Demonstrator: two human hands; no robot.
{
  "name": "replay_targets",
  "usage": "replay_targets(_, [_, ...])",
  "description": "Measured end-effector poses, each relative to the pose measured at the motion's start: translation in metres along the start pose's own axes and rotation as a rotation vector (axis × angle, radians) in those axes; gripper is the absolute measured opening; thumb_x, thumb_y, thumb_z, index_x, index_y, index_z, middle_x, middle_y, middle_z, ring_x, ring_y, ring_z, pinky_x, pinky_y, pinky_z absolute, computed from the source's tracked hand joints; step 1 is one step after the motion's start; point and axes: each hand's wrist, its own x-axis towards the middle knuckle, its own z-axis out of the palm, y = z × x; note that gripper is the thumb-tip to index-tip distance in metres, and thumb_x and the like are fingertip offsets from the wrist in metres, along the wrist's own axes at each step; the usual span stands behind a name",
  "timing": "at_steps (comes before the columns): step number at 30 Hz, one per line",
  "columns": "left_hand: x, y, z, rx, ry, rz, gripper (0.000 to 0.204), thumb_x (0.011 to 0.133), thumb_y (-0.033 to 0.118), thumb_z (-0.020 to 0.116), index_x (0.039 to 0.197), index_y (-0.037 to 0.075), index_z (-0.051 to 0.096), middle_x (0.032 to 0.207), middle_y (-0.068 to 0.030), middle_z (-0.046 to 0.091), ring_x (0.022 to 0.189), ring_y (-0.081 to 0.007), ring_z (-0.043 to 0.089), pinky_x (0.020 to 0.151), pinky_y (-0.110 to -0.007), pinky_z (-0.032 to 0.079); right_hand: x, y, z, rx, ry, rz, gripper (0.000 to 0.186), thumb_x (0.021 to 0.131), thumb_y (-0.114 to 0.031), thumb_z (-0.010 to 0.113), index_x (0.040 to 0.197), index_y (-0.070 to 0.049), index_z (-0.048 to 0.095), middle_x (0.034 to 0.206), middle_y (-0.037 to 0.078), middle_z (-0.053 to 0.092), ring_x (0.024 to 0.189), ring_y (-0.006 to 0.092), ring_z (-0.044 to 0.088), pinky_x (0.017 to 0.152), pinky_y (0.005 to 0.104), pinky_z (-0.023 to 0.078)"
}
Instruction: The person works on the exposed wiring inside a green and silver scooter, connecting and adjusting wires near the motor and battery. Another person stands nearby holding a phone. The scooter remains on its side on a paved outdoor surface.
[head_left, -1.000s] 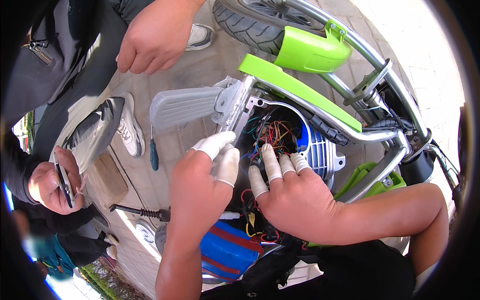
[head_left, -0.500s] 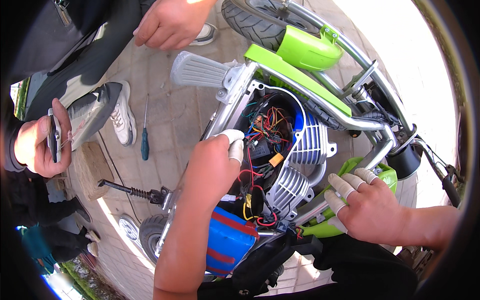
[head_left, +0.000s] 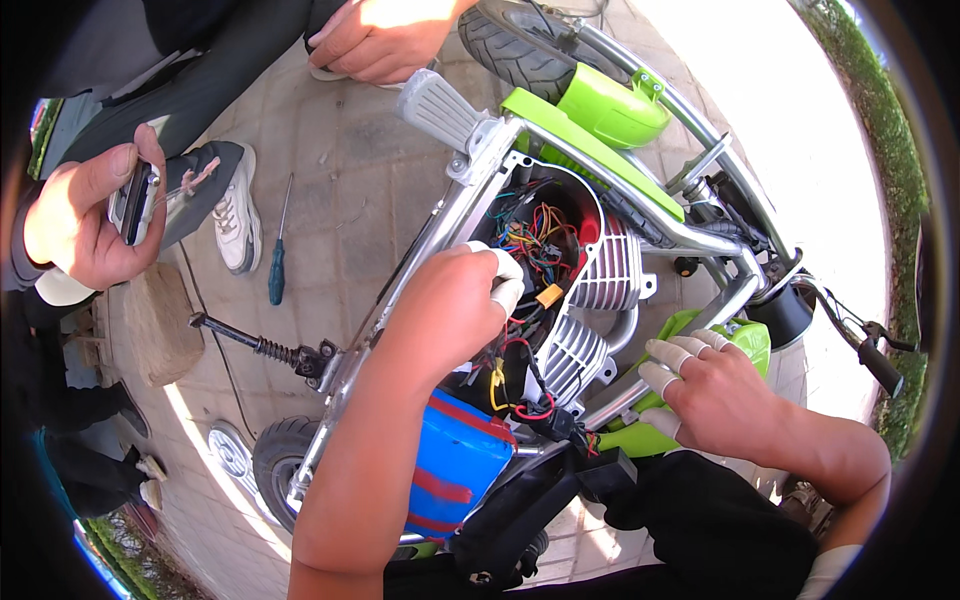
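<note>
At far left a co-worker's hand (head_left: 80,225) grips a dark phone-like device (head_left: 133,200), and a teal-handled screwdriver (head_left: 276,280) lies on the pavement beside that person's shoe. Near the top, another bare hand (head_left: 378,42) hangs with its fingers bent, beside the grey footrest (head_left: 437,108). Close below my left forearm sits a blue pack (head_left: 470,450) banded in red.

My left hand (head_left: 450,310) reaches over the silver frame tube (head_left: 440,222), fingers curled inward, thumb and forefinger in white covers and drawn close together. They are at the near edge of the tangled wires (head_left: 545,232); my own hand hides whether I have one pinched, so I cannot tell. Those wires fill the open hollow of the grey finned casing (head_left: 610,275), with an orange connector (head_left: 549,295) just right of my fingertips.

Farther right, my right hand (head_left: 720,395) is palm down, its covered fingers loosely spread against the green panel (head_left: 640,440), gripping nothing that I can see.
</note>
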Motion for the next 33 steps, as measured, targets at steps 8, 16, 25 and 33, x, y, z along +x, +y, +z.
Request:
replay_targets(8, [-0.002,0.014,0.027,0.318,-0.078,0.099,0.026,0.089,0.030,0.075,0.099,0.006,0.075,0.098,-0.0170,0.073,0.091,-0.0385,0.071,0.079,-0.049,0.056,0.016,-0.028,-0.018,0.018,0.008,-0.069,0.038,0.087,-0.030,0.075,0.111,-0.001,0.070,0.106,0.016,0.071,0.088,0.0328,0.072,0.083,0.0439,0.056])
replay_targets(16, [0.000,0.009,0.029,0.336,-0.186,-0.020,0.027,0.091,0.032,0.074,0.093,0.006,0.075,0.094,-0.0173,0.073,0.089,-0.0395,0.071,0.075,-0.050,0.056,0.040,-0.015,0.002,0.256,0.363,-0.018,0.032,0.089,-0.029,0.075,0.109,-0.004,0.070,0.108,0.014,0.072,0.083,0.0357,0.070,0.078,0.0468,0.057])
replay_targets(25, [-0.006,0.009,0.024,0.237,-0.072,-0.049,0.028,0.084,0.021,0.079,0.102,0.001,0.070,0.104,-0.0198,0.069,0.096,-0.0419,0.068,0.081,-0.051,0.054,0.125,0.020,0.021,0.150,0.220,-0.128,0.020,0.084,-0.013,0.070,0.102,-0.004,0.071,0.089,0.015,0.070,0.087,0.0356,0.071,0.079,0.0482,0.056])
replay_targets(33, [-0.017,0.007,0.015,0.115,-0.086,-0.051,0.032,0.087,0.028,0.079,0.107,0.004,0.071,0.101,-0.0163,0.066,0.094,-0.0390,0.065,0.079,-0.048,0.053,0.140,0.043,0.019,0.193,0.088,-0.250,0.022,0.085,-0.015,0.071,0.105,-0.006,0.071,0.097,0.015,0.068,0.097,0.0359,0.068,0.085,0.0505,0.052])
